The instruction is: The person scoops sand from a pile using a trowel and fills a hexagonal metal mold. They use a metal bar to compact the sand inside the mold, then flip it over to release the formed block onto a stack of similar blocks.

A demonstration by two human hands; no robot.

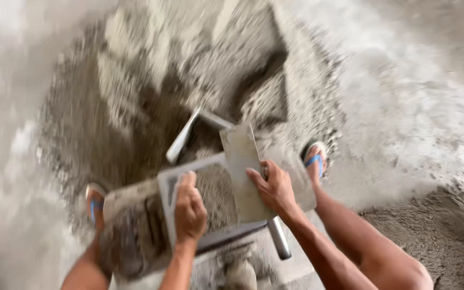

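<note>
Mortar lay heaped in a grey tray over the sand pile, the left hand gripping its rim and the right hand pressing a trowel alongside (blurred), seemingly mid-scoop; levelling likely came next.

- Whole view smeared by motion; mortar heap lacks sharp edges.
- Both forearms cut off by the lower edge.
- Left foot partly hidden behind the tray.
- Metal handle partly covered by the right hand.
</note>
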